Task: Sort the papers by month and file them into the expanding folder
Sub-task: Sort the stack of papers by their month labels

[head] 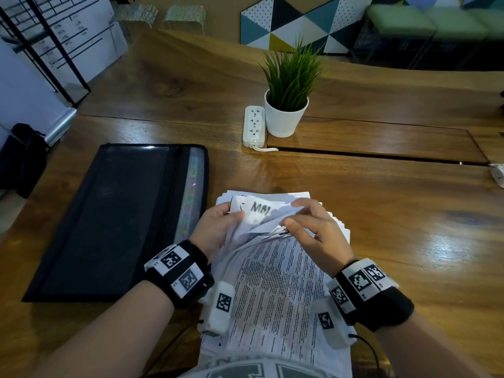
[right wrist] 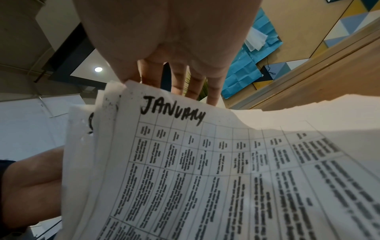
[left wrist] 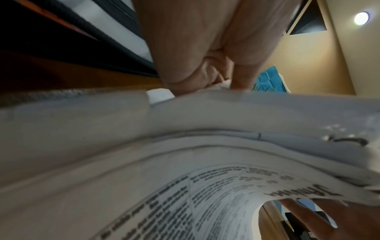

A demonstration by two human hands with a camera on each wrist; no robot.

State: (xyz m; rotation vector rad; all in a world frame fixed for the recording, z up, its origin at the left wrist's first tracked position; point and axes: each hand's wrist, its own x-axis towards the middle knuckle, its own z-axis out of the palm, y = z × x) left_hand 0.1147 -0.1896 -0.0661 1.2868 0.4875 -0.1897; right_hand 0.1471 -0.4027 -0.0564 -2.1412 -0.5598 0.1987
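Head view: left hand (head: 215, 225) and right hand (head: 313, 227) pinch papers (head: 272, 282), still sorting; next, separate months, folder (head: 114, 219) unopened.

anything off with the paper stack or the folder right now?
Somewhat. The paper stack is uneven, its far edges fanned where the left hand and right hand leaf through it. The expanding folder lies flat, apparently closed. Nothing looks spilled or torn.

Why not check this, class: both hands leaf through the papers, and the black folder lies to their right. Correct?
One slip: the folder lies left of the papers, as the head view shows. Both hands, left hand and right hand, do leaf through them.
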